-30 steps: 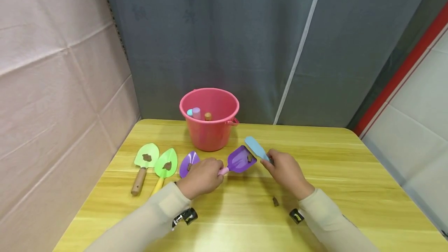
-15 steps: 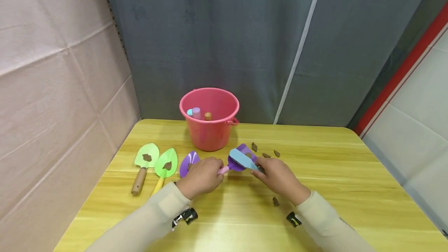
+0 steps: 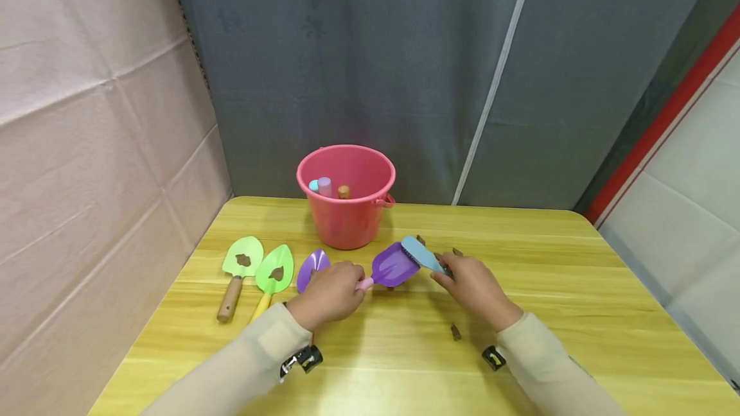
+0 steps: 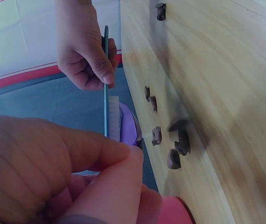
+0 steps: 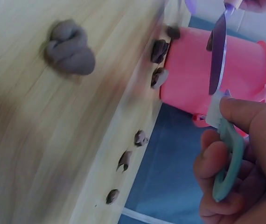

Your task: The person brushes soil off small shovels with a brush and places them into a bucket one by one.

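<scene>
My left hand (image 3: 329,294) grips the pink handle (image 4: 109,191) of a toy shovel with a purple blade (image 3: 393,266). The blade is held above the table, its inner face bare in the head view. In my right hand (image 3: 476,291) is a light blue brush (image 3: 422,253), pinched by its handle. Its pale bristles (image 5: 214,109) meet the blade's right edge. Below and around them, brown clumps (image 4: 157,135) lie on the table, partly hidden by the brush and blade in the head view. One more clump (image 3: 455,332) lies nearer me.
Behind the shovel stands a pink bucket (image 3: 349,226) with handle ends poking up inside. To the left lie a pale green trowel (image 3: 234,259), a bright green trowel (image 3: 283,265) and a purple scoop (image 3: 312,265), bearing brown bits. A grey curtain (image 3: 376,82) hangs behind the wooden table (image 3: 555,313).
The brush swept left over the blade, then back to its right edge. The brown piece on the blade is gone, and several clumps now lie on the table around it.
</scene>
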Motion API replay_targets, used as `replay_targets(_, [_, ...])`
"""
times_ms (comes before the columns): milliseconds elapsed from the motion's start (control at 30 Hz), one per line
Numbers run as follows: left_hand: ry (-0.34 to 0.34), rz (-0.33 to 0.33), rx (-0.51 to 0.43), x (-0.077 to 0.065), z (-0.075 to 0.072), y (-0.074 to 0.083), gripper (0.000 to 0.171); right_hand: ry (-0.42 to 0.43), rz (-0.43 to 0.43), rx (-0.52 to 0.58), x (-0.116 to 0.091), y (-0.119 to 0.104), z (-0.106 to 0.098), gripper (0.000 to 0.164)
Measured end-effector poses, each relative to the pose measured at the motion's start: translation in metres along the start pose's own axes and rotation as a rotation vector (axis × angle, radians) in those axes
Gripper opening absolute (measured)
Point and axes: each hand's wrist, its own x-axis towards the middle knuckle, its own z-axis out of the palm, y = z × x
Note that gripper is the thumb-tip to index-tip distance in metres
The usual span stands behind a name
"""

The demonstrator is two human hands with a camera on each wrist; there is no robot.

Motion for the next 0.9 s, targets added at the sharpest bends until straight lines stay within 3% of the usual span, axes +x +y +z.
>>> replay_targets(233, [-0.034,-0.046,-0.020,-0.002,-0.002,-0.006,0.005,0.045,0.031,0.012,-0.001,0.011,-0.002,0.015])
replay_targets(500, [-0.005,-0.061,-0.016,0.000,0.000,-0.010,0.009,0.050,0.051,0.034,0.000,0.014,-0.006,0.017])
replay_targets(733, [0.021,-0.080,-0.161,0.003,0.000,-0.011,0.018,0.058,0.056,0.040,0.001,0.011,-0.008,0.017])
replay_targets(900, [0.036,-0.080,-0.193,0.001,-0.001,-0.013,0.025,0.056,0.060,0.040,0.001,0.010,-0.009,0.016])
